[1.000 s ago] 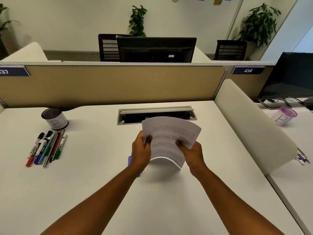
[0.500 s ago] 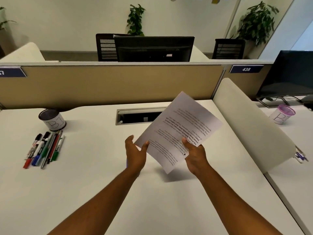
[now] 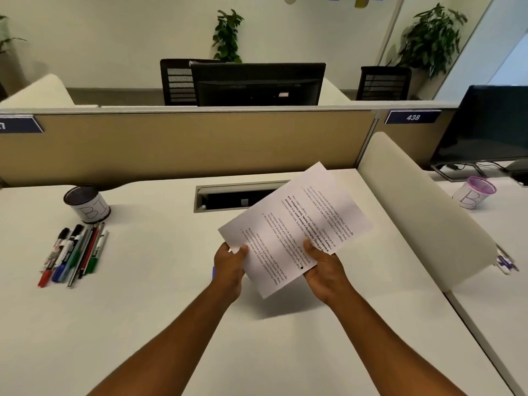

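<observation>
Since half a second ago our left hand (image 3: pixel 230 265) has closed on the near-left corner of the sheet (image 3: pixel 297 221), which it was only nearing then. The sheet, bowed a second ago, now lies flat.

We judge the step to be steadying and turning the sheet between both hands. To do it well, we keep both pinches light and out at the edges. We also move the hands together, so the paper neither buckles nor creases.

On the left, the thumb lies on top of the corner and the fingers are curled beneath. The sheet is held tilted above the tabletop (image 3: pixel 143 310), right of centre. Its far part covers the right end of the cable slot (image 3: pixel 228 195), and a shadow lies under it. It is white and printed in lines, some bold, with the text turned away from us. On the right, our right hand (image 3: pixel 324 271) pinches the near edge, thumb on the print, beside a small black dot.
</observation>
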The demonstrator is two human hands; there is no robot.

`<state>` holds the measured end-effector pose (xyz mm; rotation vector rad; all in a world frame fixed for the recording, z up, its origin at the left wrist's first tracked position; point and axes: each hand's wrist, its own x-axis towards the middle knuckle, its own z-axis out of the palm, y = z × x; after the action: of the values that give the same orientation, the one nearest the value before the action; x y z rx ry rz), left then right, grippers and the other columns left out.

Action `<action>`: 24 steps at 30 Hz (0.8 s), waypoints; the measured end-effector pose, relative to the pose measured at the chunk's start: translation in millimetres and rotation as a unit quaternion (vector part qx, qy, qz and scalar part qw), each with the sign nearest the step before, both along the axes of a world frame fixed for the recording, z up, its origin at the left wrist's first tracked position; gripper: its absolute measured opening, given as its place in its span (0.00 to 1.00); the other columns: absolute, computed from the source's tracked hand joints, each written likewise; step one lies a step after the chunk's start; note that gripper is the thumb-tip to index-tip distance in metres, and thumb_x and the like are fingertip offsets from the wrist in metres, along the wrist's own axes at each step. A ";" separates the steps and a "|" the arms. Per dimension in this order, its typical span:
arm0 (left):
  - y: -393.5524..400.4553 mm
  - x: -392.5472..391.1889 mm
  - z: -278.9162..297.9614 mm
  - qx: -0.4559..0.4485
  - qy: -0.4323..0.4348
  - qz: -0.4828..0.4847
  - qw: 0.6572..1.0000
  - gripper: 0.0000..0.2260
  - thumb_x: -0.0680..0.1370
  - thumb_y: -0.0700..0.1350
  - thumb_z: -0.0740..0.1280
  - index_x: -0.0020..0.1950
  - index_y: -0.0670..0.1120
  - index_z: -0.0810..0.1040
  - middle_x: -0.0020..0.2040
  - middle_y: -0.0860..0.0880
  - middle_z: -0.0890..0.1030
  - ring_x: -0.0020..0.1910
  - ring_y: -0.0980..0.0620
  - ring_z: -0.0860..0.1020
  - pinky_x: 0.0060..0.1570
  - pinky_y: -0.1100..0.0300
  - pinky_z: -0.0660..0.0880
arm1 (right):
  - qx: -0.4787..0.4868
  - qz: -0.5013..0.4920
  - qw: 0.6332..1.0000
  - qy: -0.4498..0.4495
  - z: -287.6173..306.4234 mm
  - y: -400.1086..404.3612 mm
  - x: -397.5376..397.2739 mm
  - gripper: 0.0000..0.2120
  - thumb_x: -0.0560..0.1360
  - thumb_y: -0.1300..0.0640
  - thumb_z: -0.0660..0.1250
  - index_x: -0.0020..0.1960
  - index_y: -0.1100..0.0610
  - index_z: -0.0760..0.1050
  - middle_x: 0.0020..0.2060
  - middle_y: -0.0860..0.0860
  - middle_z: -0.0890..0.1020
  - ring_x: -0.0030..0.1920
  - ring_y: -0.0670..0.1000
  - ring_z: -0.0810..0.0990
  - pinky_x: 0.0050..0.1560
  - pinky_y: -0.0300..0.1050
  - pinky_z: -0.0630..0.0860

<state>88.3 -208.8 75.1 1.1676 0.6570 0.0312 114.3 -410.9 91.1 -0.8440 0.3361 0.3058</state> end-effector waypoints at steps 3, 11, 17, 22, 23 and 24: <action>10.0 0.3 1.2 0.066 -0.008 -0.003 0.998 0.16 0.81 0.40 0.66 0.68 0.48 0.72 0.58 0.46 0.81 0.51 0.45 0.82 0.50 0.45 0.79 | 0.010 -0.019 1.000 -0.007 -2.1 -12.8 8.1 0.28 0.71 0.66 0.74 0.70 0.56 0.75 0.61 0.61 0.83 0.62 0.62 0.83 0.62 0.64 0.78; 35.0 3.7 4.2 0.184 -0.028 0.017 0.982 0.09 0.81 0.44 0.65 0.60 0.51 0.72 0.53 0.51 0.81 0.44 0.50 0.83 0.35 0.58 0.78 | -0.197 0.025 0.977 -0.081 7.7 -63.2 44.7 0.14 0.75 0.60 0.73 0.61 0.60 0.82 0.56 0.60 0.86 0.55 0.61 0.84 0.53 0.55 0.83; 26.3 5.8 7.7 0.264 -0.061 0.020 0.962 0.06 0.82 0.45 0.64 0.58 0.53 0.70 0.52 0.51 0.81 0.45 0.53 0.83 0.36 0.60 0.80 | -0.432 0.023 0.887 -0.163 3.7 -60.5 46.6 0.07 0.71 0.57 0.79 0.47 0.54 0.82 0.43 0.50 0.88 0.42 0.52 0.88 0.40 0.40 0.83; 8.3 -2.1 3.2 0.272 -0.106 0.000 0.957 0.08 0.82 0.47 0.62 0.59 0.57 0.69 0.54 0.53 0.80 0.49 0.50 0.83 0.41 0.56 0.83 | -0.480 -0.011 0.859 -0.178 -17.3 -43.8 29.0 0.08 0.75 0.58 0.75 0.48 0.48 0.77 0.45 0.45 0.85 0.45 0.47 0.86 0.40 0.35 0.80; 5.3 -5.5 1.4 0.276 -0.114 -0.006 0.954 0.07 0.82 0.47 0.62 0.59 0.58 0.69 0.54 0.53 0.80 0.50 0.51 0.83 0.41 0.57 0.83 | -0.480 -0.016 0.859 -0.177 -21.2 -40.0 25.2 0.08 0.77 0.59 0.73 0.49 0.49 0.76 0.46 0.45 0.84 0.47 0.47 0.85 0.38 0.33 0.79; 2.8 -8.4 -0.1 0.285 -0.121 -0.009 0.951 0.07 0.83 0.47 0.62 0.58 0.58 0.69 0.54 0.53 0.79 0.51 0.51 0.82 0.42 0.56 0.84 | -0.478 -0.021 0.860 -0.176 -25.0 -35.8 21.3 0.08 0.78 0.60 0.72 0.51 0.50 0.75 0.47 0.45 0.83 0.49 0.47 0.84 0.38 0.32 0.79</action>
<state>79.9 -206.0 75.0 1.6945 0.4256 0.3644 135.5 -446.7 66.0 -1.8458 0.1435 -0.0941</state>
